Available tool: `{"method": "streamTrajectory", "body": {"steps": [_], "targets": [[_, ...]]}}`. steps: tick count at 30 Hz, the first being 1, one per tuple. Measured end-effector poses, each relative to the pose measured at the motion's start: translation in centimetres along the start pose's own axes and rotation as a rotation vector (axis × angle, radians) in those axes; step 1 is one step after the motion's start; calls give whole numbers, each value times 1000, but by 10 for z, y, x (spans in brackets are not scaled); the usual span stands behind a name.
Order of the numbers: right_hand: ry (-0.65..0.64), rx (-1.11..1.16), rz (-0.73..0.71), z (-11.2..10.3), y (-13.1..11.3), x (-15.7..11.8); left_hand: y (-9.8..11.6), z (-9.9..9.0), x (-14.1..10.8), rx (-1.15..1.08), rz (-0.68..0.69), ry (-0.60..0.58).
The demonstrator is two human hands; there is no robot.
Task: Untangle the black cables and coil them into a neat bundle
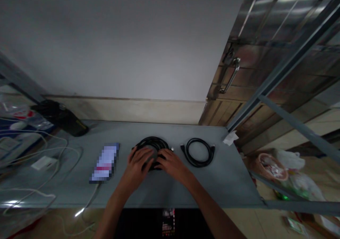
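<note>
1. Black cable coil (156, 142) – it lies on the grey tabletop (228, 187) straight ahead of you, under both your hands; a light-coloured plug tip (172, 149) shows at its two o'clock edge.
2. Your left hand (140, 160) rests over the coil's nine o'clock side, fingers partly spread and bent, touching the loops. You can't tell from here whether they close round the cable.
3. Your right hand (169, 162) comes in at about four o'clock, its fingers curled more tightly against the loops; their tips are hard to see, so you cannot tell how firm any hold is.
4. At three o'clock from your coil, near but apart, sits a second, thinner black cable (199, 165) in a neat ring, with a dark plug on either side.
5. Towards nine o'clock you have a phone (105, 163) – screen lit, a lead at its lower end – and, farther out, a white adapter (44, 163).
6. At ten o'clock, well apart, a dark elongated object (65, 118) lies near the wall.
</note>
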State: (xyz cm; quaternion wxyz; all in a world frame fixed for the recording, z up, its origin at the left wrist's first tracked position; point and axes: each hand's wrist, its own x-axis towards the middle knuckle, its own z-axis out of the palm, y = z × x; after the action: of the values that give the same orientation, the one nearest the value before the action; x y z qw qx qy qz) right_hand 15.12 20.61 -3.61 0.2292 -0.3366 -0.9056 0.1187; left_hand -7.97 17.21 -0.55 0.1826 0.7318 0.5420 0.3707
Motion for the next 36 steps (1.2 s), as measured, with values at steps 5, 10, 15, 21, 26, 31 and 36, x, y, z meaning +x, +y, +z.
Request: {"method": "streamTrajectory", "body": {"steps": [5,10,15,21,26,31,36], "targets": [[44,81,80,-5,0,-4,-5,7,-10,-222,-121,-100],[213,-26,279,-25,20,-45,-18,11,-13,-151,-94,-140],[210,-256,526,-44,48,-105,-5,10,-14,-74,-34,-74],[151,-318,497,-32,48,-133,41,7,-37,-146,59,98],[165,-323,472,-22,24,-141,71,11,-73,-119,140,62],[276,-243,474,-20,-2,-165,96,24,-101,-298,-13,-83],[467,31,602,-21,-43,-182,116,42,-116,-470,-238,-207]]}}
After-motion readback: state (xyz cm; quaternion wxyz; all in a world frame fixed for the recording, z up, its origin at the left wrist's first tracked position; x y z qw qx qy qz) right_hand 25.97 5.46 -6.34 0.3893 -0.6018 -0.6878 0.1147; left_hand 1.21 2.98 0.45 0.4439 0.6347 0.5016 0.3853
